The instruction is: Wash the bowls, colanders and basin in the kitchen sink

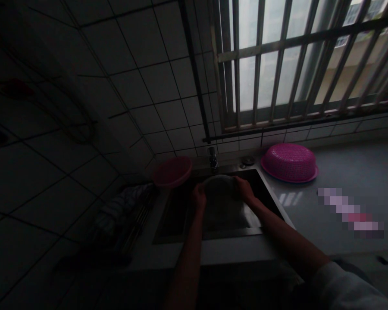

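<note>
Over the sink point(224, 234), both of my hands grip a round, pale dish by its opposite sides. My left hand point(199, 197) is closed on the left edge of the round dish point(219, 185), and my right hand point(244, 189) is closed on its right edge. The picture is too dark to tell whether it is a plate or a bowl. A metal faucet point(212, 159) stands just behind the dish.
A pink basin point(172, 171) sits at the sink's back left corner. An upturned magenta basket point(290, 162) lies on the counter point(352, 172) to the right, near a blurred-out item point(349, 209). Striped cloth point(119, 209) lies left of the sink. A barred window rises behind.
</note>
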Demonstrator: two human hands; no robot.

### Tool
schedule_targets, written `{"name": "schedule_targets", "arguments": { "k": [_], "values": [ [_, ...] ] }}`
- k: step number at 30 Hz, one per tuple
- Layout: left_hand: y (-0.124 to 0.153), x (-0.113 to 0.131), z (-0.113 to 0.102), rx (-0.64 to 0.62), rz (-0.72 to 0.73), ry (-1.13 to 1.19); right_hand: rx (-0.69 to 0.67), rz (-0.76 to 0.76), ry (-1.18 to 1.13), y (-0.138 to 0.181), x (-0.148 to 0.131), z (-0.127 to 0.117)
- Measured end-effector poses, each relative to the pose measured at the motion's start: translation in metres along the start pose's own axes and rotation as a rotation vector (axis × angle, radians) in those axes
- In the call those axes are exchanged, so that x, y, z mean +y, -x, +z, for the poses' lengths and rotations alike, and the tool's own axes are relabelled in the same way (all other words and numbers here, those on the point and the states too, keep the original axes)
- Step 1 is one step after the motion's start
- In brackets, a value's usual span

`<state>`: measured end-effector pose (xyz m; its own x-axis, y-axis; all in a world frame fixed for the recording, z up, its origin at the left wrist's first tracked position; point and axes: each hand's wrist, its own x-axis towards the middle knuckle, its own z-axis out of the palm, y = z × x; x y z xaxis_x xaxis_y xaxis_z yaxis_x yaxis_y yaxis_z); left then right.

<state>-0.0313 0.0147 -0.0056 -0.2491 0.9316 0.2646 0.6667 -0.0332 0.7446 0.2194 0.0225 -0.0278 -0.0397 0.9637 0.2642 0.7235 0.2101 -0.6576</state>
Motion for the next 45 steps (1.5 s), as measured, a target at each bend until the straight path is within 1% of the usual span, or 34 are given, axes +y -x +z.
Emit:
{"name": "schedule_targets", "arguments": {
  "k": [2, 4, 6, 7, 8, 10, 11, 12, 13, 15, 17, 18, 19, 21, 23, 25, 26, 27, 30, 31, 32, 34, 35, 38, 40, 41, 42, 45],
  "values": [
    [-0.002, -0.002, -0.002, 0.046, -0.022, 0.008, 0.044, 0.054, -0.034, -0.001, 0.008, -0.005],
    [0.000, 0.003, 0.000, 0.034, 0.027, -0.011, 0.053, 0.025, -0.043, 0.002, 0.006, -0.003],
    [0.006, 0.013, 0.007, -0.024, 0.135, -0.053, 0.014, -0.074, -0.024, 0.006, -0.005, 0.006],
    [0.010, 0.018, 0.010, -0.077, 0.197, -0.069, -0.018, -0.136, -0.010, 0.008, -0.012, 0.012],
    [0.014, 0.023, 0.013, -0.159, 0.246, -0.087, -0.050, -0.194, 0.001, 0.009, -0.019, 0.019],
    [0.019, 0.029, 0.015, -0.266, 0.265, -0.116, -0.098, -0.272, 0.009, 0.010, -0.028, 0.027],
    [0.019, 0.029, 0.014, -0.287, 0.239, -0.121, -0.106, -0.280, 0.010, 0.008, -0.028, 0.028],
    [0.018, 0.027, 0.011, -0.274, 0.192, -0.117, -0.101, -0.260, 0.008, 0.007, -0.026, 0.027],
    [0.016, 0.024, 0.008, -0.233, 0.133, -0.109, -0.087, -0.214, 0.004, 0.005, -0.021, 0.023],
    [0.009, 0.015, 0.002, -0.101, 0.007, -0.086, -0.046, -0.075, -0.004, 0.001, -0.008, 0.013],
    [0.004, 0.008, -0.001, -0.012, -0.050, -0.065, -0.014, 0.042, -0.011, 0.000, 0.004, 0.003],
    [0.003, 0.007, -0.001, -0.003, -0.050, -0.059, -0.005, 0.062, -0.010, 0.000, 0.006, 0.001],
    [0.003, 0.007, 0.001, -0.016, -0.034, -0.057, 0.003, 0.053, -0.007, 0.002, 0.006, 0.000],
    [0.007, 0.012, 0.006, -0.086, 0.011, -0.067, 0.005, -0.018, 0.010, 0.007, -0.001, 0.004],
    [0.012, 0.018, 0.011, -0.178, 0.060, -0.094, -0.038, -0.114, 0.033, 0.010, -0.012, 0.011],
    [0.015, 0.022, 0.014, -0.247, 0.106, -0.108, -0.097, -0.178, 0.048, 0.010, -0.018, 0.017],
    [0.015, 0.022, 0.014, -0.249, 0.110, -0.106, -0.107, -0.185, 0.046, 0.009, -0.018, 0.017],
    [0.014, 0.021, 0.012, -0.222, 0.098, -0.097, -0.096, -0.171, 0.036, 0.007, -0.016, 0.016],
    [0.009, 0.015, 0.003, -0.042, -0.018, -0.062, 0.014, -0.035, -0.014, 0.000, -0.001, 0.005],
    [0.008, 0.014, 0.000, 0.004, -0.057, -0.059, 0.042, 0.014, -0.027, -0.001, 0.004, 0.001],
    [0.007, 0.013, -0.002, 0.024, -0.079, -0.061, 0.055, 0.049, -0.036, -0.002, 0.008, -0.002],
    [0.009, 0.016, -0.001, 0.002, -0.051, -0.074, 0.038, 0.049, -0.036, 0.001, 0.006, -0.003],
    [0.011, 0.019, 0.001, -0.034, -0.002, -0.082, 0.011, 0.011, -0.029, 0.003, 0.002, 0.000],
    [0.018, 0.028, 0.012, -0.183, 0.169, -0.099, -0.093, -0.178, -0.001, 0.007, -0.019, 0.014],
    [0.019, 0.029, 0.016, -0.254, 0.192, -0.084, -0.134, -0.255, 0.008, 0.007, -0.029, 0.020],
    [0.018, 0.027, 0.016, -0.252, 0.162, -0.067, -0.129, -0.255, 0.007, 0.005, -0.030, 0.020],
    [0.016, 0.023, 0.015, -0.224, 0.116, -0.042, -0.111, -0.230, 0.002, 0.004, -0.028, 0.018],
    [0.006, 0.010, 0.009, -0.070, -0.017, 0.040, -0.035, -0.060, -0.016, -0.001, -0.011, 0.005]
  ]
}}
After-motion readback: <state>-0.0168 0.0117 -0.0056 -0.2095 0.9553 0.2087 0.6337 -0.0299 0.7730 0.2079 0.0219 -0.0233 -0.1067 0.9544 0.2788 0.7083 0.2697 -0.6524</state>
